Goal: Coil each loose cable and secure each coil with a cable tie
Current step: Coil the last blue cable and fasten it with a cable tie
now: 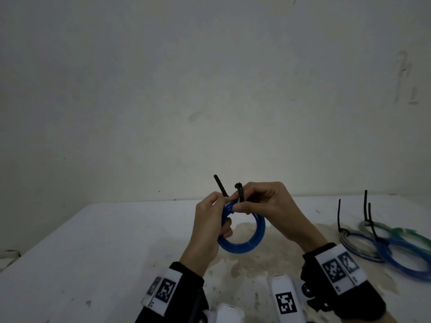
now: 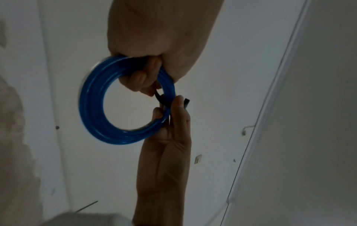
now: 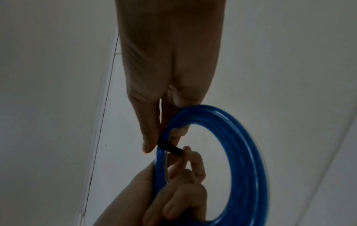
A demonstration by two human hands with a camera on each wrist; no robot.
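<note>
A blue cable coil (image 1: 247,238) hangs in the air above the white table (image 1: 93,248), held by both hands. My left hand (image 1: 210,220) grips the coil's left side with curled fingers, and one end of a black cable tie (image 1: 220,185) sticks up from it. My right hand (image 1: 258,201) pinches the tie's other end (image 1: 240,192) against the top of the coil. The left wrist view shows the coil (image 2: 96,107) with the black tie (image 2: 162,99) wrapped round it. In the right wrist view the tie (image 3: 170,147) crosses the coil (image 3: 245,152) between thumb and fingers.
At the right of the table lie several tied coils: a grey-blue one (image 1: 356,245), a blue one (image 1: 401,259) and a green one (image 1: 405,231), each with a black tie tail standing up. A brownish stain (image 1: 261,259) marks the table below my hands. A pale wall rises behind.
</note>
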